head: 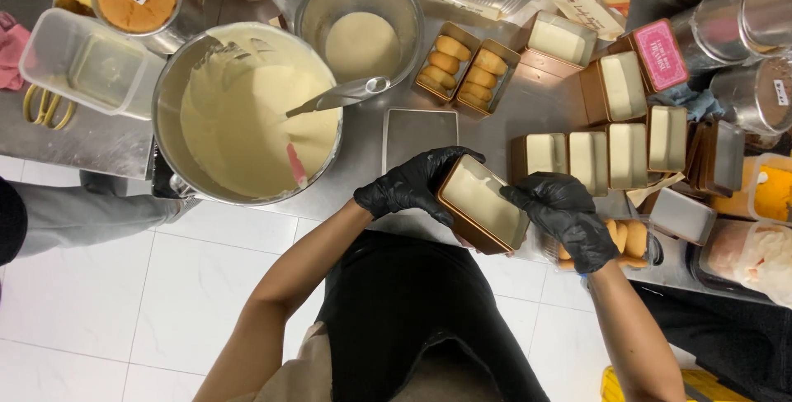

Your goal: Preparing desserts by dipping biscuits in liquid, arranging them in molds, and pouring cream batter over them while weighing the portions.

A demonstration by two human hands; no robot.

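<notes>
Both black-gloved hands are gripping one small rectangular copper-coloured tin filled with pale cream (483,204): my left hand (412,183) is wrapping its far end, my right hand (565,212) is pinching the near corner. I am holding it just above the steel desk (528,96) edge (the cream looks level), so I judge keeping it flat matters most, clear of the filled tins in a row (606,157).

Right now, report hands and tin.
Left hand and right hand grip cream-filled rectangular tin. Tin tilted, above counter edge. Nothing blocking.
</notes>
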